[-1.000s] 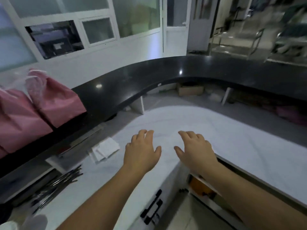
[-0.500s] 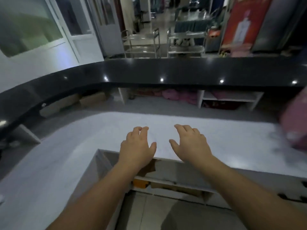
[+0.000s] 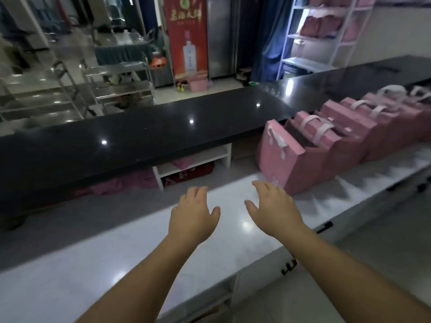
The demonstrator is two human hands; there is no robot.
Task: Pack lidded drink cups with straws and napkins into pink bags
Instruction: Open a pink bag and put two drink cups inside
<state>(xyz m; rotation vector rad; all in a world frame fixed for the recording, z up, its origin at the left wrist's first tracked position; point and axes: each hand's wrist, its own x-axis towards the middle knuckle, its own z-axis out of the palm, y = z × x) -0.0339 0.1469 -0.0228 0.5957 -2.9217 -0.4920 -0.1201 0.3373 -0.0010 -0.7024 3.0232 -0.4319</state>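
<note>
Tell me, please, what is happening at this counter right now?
A person holds both hands, the left hand and right hand, open and empty above the white counter. A row of pink bags with pale handles stands on the counter to the right, the nearest just past the right hand. No cups, straws or napkins are in view.

A row of bags (image 3: 331, 145) stands on the worktop (image 3: 140, 259), right of both hands, before the raised counter (image 3: 144, 136).

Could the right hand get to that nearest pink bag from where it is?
Probably yes: the right hand hovers open beside the nearest pink bag, with only bare white counter between.
</note>
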